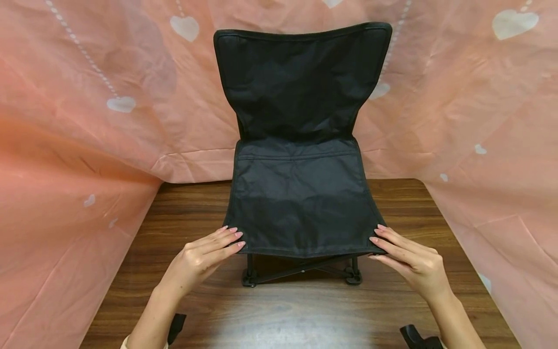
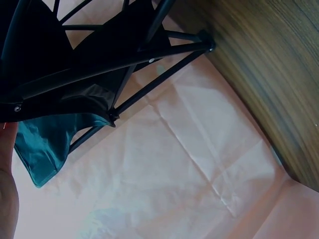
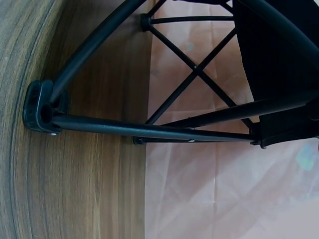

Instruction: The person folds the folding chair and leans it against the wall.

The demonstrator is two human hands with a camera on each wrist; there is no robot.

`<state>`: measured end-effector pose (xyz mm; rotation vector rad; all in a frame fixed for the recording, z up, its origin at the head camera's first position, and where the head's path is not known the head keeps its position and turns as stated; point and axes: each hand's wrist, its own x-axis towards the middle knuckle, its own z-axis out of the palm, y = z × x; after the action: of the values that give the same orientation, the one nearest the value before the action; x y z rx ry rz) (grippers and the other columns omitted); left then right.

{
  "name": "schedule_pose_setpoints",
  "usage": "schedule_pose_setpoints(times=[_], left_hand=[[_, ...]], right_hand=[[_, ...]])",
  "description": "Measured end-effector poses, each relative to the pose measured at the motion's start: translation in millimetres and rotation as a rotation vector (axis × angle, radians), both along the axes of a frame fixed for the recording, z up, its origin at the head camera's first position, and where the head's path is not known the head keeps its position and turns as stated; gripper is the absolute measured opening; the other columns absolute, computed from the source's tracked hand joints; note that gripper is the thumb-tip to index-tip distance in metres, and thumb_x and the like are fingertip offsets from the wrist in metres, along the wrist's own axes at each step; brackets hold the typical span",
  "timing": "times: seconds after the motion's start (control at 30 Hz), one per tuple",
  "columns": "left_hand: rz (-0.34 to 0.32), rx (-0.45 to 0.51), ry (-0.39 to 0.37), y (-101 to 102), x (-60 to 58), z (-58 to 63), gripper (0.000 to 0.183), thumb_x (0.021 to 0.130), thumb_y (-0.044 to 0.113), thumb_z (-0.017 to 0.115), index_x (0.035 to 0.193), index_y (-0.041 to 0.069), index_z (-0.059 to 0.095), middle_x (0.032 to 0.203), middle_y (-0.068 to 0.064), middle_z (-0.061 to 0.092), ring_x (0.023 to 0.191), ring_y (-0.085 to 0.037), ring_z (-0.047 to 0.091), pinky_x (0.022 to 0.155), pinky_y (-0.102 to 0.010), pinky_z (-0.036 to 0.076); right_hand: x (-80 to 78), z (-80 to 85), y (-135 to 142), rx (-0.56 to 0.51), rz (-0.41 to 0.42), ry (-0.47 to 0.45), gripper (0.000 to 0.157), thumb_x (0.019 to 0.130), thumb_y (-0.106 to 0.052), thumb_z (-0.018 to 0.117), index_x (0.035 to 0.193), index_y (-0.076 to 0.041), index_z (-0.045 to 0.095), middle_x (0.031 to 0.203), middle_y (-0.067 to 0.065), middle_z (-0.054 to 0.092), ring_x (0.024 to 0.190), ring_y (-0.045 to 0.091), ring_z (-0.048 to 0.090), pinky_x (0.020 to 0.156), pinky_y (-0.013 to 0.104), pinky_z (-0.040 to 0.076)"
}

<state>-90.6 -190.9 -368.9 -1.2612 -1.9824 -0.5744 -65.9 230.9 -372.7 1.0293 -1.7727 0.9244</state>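
A black folding chair (image 1: 301,194) stands unfolded in the middle of the head view, its fabric back upright and its seat towards me. My left hand (image 1: 198,259) holds the seat's front left corner, fingers lying over the top; its thumb is hidden in the head view. At the front right corner, my right hand (image 1: 414,261) grips the seat between the fingers above and a digit under the edge. Crossed tube legs (image 3: 194,69) show under the seat in the right wrist view, ending in a plastic foot (image 3: 45,109). A part of my left hand (image 2: 7,179) touches the chair's corner in the left wrist view.
The chair stands on a brown wood-grain table (image 1: 279,310). Pink cloth (image 1: 87,160) with white hearts hangs behind and along both sides. Dark straps or mounts (image 1: 176,327) show by both wrists.
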Motion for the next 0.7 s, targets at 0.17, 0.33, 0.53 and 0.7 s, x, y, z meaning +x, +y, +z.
schedule_pose_setpoints(times=[0.17, 0.33, 0.53, 0.7], left_hand=[[0.006, 0.001, -0.004, 1.3, 0.5, 2.3, 0.029, 0.102, 0.017, 0.048, 0.111, 0.009, 0.074, 0.111, -0.01, 0.073, 0.099, -0.028, 0.072, 0.094, -0.03, 0.056], [0.013, -0.014, -0.003, 1.7, 0.6, 5.7, 0.03, 0.103, 0.018, 0.047, 0.112, 0.009, 0.074, 0.111, -0.009, 0.073, 0.099, -0.027, 0.072, 0.094, -0.031, 0.056], [0.019, -0.026, -0.016, 2.0, 0.8, 7.6, 0.031, 0.103, 0.019, 0.046, 0.112, 0.01, 0.074, 0.113, -0.009, 0.073, 0.101, -0.027, 0.071, 0.094, -0.03, 0.055], [0.018, -0.025, -0.014, 2.4, 1.5, 7.0, 0.031, 0.103, 0.019, 0.046, 0.112, 0.009, 0.074, 0.113, -0.009, 0.073, 0.101, -0.027, 0.071, 0.095, -0.029, 0.055]], right_hand=[[-0.5, -0.8, 1.5, -0.006, 0.021, -0.008, 0.035, 0.086, -0.019, 0.068, 0.088, 0.015, 0.072, 0.105, 0.02, 0.072, 0.118, 0.014, 0.063, 0.096, 0.012, 0.049], [-0.2, 2.4, -0.1, -0.005, 0.008, -0.001, 0.035, 0.086, -0.021, 0.068, 0.087, 0.014, 0.073, 0.106, 0.018, 0.072, 0.118, 0.013, 0.063, 0.096, 0.012, 0.049], [-0.3, 3.6, -0.6, -0.003, -0.003, 0.0, 0.035, 0.086, -0.021, 0.068, 0.088, 0.013, 0.073, 0.107, 0.018, 0.072, 0.118, 0.012, 0.063, 0.096, 0.011, 0.049], [0.0, 2.1, -0.7, -0.002, -0.001, 0.0, 0.036, 0.086, -0.022, 0.068, 0.087, 0.014, 0.073, 0.107, 0.018, 0.072, 0.119, 0.012, 0.062, 0.096, 0.012, 0.049]])
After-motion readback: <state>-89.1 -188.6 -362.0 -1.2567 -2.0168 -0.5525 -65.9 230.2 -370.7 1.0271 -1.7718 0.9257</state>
